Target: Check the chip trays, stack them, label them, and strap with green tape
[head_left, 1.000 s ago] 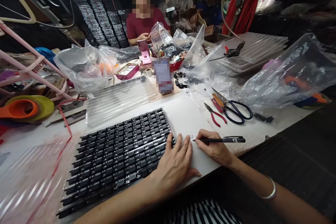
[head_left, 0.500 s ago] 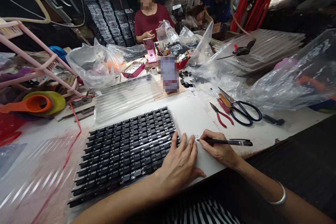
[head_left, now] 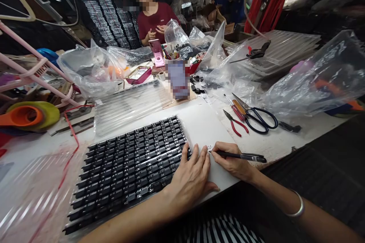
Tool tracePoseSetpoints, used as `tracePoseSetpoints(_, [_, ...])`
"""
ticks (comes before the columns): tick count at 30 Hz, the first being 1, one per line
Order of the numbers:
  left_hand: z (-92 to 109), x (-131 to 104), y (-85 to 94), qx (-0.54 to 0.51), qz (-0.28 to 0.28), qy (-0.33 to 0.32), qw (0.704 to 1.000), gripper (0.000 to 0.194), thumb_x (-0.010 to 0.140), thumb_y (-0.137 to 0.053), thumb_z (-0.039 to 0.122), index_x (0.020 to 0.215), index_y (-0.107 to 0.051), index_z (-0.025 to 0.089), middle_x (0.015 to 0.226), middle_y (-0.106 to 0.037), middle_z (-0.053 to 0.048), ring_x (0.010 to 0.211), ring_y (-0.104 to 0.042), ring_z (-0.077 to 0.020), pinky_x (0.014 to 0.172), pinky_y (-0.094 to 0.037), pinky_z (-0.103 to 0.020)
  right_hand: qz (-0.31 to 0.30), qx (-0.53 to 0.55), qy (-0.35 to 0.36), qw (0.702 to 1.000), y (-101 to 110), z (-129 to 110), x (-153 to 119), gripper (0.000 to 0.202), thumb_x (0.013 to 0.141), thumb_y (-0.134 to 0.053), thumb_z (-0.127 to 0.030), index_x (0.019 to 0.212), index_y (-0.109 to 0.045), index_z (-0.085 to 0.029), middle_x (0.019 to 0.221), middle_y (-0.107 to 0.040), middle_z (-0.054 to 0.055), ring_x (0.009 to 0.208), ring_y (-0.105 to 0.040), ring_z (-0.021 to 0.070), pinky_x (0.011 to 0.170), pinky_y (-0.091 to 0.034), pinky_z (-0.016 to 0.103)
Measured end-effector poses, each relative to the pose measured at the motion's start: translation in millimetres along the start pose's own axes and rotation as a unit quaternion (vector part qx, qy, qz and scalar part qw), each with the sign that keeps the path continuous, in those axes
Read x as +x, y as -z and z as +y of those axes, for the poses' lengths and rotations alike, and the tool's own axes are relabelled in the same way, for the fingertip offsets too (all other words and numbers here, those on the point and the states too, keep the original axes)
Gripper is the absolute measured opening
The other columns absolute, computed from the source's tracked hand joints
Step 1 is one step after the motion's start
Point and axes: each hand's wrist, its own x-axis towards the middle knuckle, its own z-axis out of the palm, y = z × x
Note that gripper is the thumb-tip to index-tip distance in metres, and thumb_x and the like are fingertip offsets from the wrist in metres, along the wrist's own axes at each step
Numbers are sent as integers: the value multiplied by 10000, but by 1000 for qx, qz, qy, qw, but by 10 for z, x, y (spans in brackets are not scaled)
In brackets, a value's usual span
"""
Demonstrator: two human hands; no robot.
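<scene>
A black pen (head_left: 239,155) is pinched in my right hand (head_left: 232,161), its tip down on the white surface (head_left: 203,125). Small dark handwriting (head_left: 210,147) shows just by the tip. My left hand (head_left: 191,174) lies flat with fingers stretched out, partly over the right edge of a clear tray (head_left: 182,118) and partly on the white surface. Rows of small black electronic parts (head_left: 134,163) fill that tray; the hand and forearm hide its lower right corner.
Red-handled pliers (head_left: 236,123), a screwdriver (head_left: 237,111) and large scissors (head_left: 261,119) lie to the right. Behind the tray are an empty ribbed plastic tray (head_left: 132,104) and a phone (head_left: 178,79). Plastic bags (head_left: 316,79) crowd both sides. A person (head_left: 156,17) is across the table.
The whole view has shifted slightly, so things appear further left. My right hand still holds the pen at the writing; my left hand stays flat. The person opposite has moved their hands a little.
</scene>
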Motion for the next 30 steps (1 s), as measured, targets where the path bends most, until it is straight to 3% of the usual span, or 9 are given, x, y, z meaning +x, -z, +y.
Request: tracePoseSetpoints(30, [-2, 5, -6, 12, 9, -6, 1000, 750, 866, -253, 658, 1284, -484, 79, 1373, -483, -143, 1265, -421, -355, 1045, -246, -565, 10, -15, 32, 999, -6, 16, -14, 208, 854, -462, -123, 664, -420, -194, 610, -421, -40, 555, -391, 99, 544, -325, 235])
